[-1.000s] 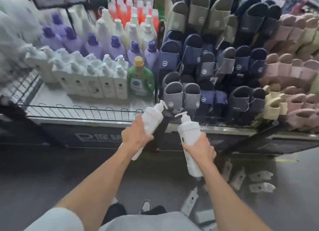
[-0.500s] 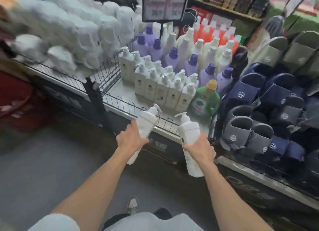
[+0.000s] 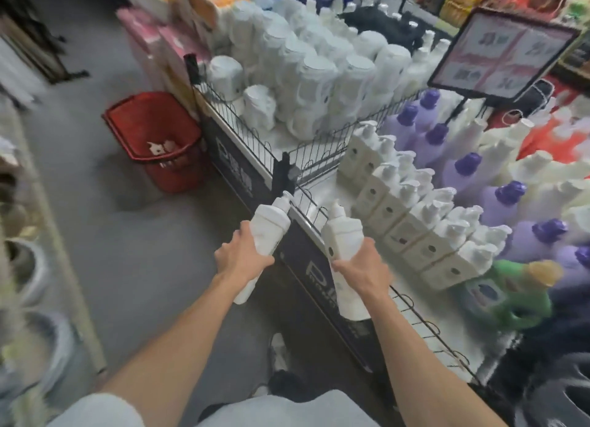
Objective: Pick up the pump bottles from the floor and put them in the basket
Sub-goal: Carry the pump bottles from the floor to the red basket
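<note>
Grey aisle floor (image 3: pixel 137 241) lying open up to red basket (image 3: pixel 178 174) sitting just beside wire shelf (image 3: pixel 282 174); left hand (image 3: pixel 244 260) gripping left pump bottle (image 3: pixel 271 222), right hand (image 3: pixel 364 267) gripping right pump bottle (image 3: pixel 343 232), both at the shelf edge

Illumination is bright, even and diffuse, from overhead. There are no hard shadows; a soft shadow lies on the floor (image 3: pixel 134 235) beside the basket (image 3: pixel 178 174). Motion blur covers the whole frame. It is strongest at the left edge and lower right, where the green bottle (image 3: pixel 510 302) is smeared. Print on the sign (image 3: pixel 501 50) is unreadable. The sharpest zone is the centre: left hand (image 3: pixel 244 256), right hand (image 3: pixel 364 267), left bottle (image 3: pixel 268 232), right bottle (image 3: pixel 343 235). Wide-angle distortion bows the wire rail (image 3: pixel 319 152). The white packs (image 3: pixel 319 75) are washed out.
</note>
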Tool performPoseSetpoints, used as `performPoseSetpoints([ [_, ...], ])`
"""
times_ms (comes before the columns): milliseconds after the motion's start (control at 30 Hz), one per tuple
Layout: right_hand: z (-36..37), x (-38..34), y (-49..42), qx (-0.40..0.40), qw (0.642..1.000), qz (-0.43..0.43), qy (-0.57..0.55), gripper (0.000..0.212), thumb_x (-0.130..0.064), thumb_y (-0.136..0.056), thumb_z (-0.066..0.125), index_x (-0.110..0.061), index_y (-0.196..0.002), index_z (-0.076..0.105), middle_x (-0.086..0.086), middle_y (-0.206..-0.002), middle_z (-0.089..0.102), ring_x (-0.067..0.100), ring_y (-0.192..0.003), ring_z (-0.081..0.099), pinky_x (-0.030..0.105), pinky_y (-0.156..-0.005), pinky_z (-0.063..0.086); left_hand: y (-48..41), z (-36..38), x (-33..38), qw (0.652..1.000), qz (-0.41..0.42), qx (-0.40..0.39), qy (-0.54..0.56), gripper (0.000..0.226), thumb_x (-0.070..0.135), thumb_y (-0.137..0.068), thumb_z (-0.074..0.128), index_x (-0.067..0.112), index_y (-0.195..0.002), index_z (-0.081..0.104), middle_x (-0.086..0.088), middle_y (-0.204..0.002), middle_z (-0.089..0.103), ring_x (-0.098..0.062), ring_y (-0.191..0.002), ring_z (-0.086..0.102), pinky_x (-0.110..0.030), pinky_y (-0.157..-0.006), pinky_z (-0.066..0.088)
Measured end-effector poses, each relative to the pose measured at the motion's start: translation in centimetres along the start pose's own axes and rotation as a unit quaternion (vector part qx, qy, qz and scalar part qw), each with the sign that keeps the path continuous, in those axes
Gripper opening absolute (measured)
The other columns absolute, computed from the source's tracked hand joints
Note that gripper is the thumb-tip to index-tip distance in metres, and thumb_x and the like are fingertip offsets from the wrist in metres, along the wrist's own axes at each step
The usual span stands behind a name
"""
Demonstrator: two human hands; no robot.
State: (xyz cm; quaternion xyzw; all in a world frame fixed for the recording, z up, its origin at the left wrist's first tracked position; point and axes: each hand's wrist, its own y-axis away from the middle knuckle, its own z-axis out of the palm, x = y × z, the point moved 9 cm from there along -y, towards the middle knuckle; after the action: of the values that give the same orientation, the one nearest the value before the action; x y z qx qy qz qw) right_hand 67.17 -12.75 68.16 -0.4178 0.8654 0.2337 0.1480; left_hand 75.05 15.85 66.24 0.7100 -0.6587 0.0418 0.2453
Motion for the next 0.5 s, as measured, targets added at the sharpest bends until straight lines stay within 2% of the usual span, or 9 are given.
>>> performPoseSetpoints([
  [100, 1.2, -3.7, -2.8, -0.024, 0.999, -0.034, 0.004, 0.062, -0.044, -0.067, 0.081, -0.025, -0.107, 0.038, 0.001, -0.096, 0.062, 0.027, -0.082, 0.055, 0.038, -0.069, 0.041, -1.8, -1.7, -1.9, 0.998, -0.044, 0.029, 0.019, 0.074, 0.047, -0.071, 0.076, 0.018, -0.123, 0.034, -0.006, -0.125, 0.057, -0.041, -0.102, 0.062, -0.042, -0.08, 0.046],
  [300, 3.5, -11.4, -7.1, -0.068, 0.991, -0.109, 0.043, 0.059, -0.043, -0.073, 0.079, -0.022, -0.113, 0.042, 0.001, -0.096, 0.061, 0.027, -0.083, 0.059, 0.04, -0.073, 0.051, -4.7, -5.2, -5.5, 0.989, -0.125, 0.07, 0.038, 0.072, 0.049, -0.071, 0.077, 0.018, -0.119, 0.034, -0.008, -0.121, 0.06, -0.041, -0.103, 0.062, -0.041, -0.075, 0.04],
  [400, 4.8, -15.6, -8.8, -0.081, 0.984, -0.148, 0.059, 0.06, -0.043, -0.074, 0.08, -0.02, -0.114, 0.042, 0.002, -0.1, 0.061, 0.025, -0.083, 0.057, 0.035, -0.067, 0.045, -6.2, -6.7, -7.9, 0.982, -0.163, 0.084, 0.041, 0.073, 0.051, -0.071, 0.077, 0.017, -0.119, 0.034, -0.008, -0.121, 0.061, -0.04, -0.104, 0.062, -0.04, -0.075, 0.04],
  [500, 6.5, -19.6, -10.1, -0.093, 0.977, -0.175, 0.074, 0.06, -0.045, -0.071, 0.081, -0.021, -0.109, 0.041, 0.001, -0.098, 0.061, 0.026, -0.083, 0.058, 0.035, -0.067, 0.044, -7.7, -8.2, -10.6, 0.975, -0.192, 0.097, 0.049, 0.074, 0.051, -0.071, 0.078, 0.016, -0.119, 0.035, -0.009, -0.122, 0.061, -0.04, -0.105, 0.062, -0.04, -0.076, 0.04],
])
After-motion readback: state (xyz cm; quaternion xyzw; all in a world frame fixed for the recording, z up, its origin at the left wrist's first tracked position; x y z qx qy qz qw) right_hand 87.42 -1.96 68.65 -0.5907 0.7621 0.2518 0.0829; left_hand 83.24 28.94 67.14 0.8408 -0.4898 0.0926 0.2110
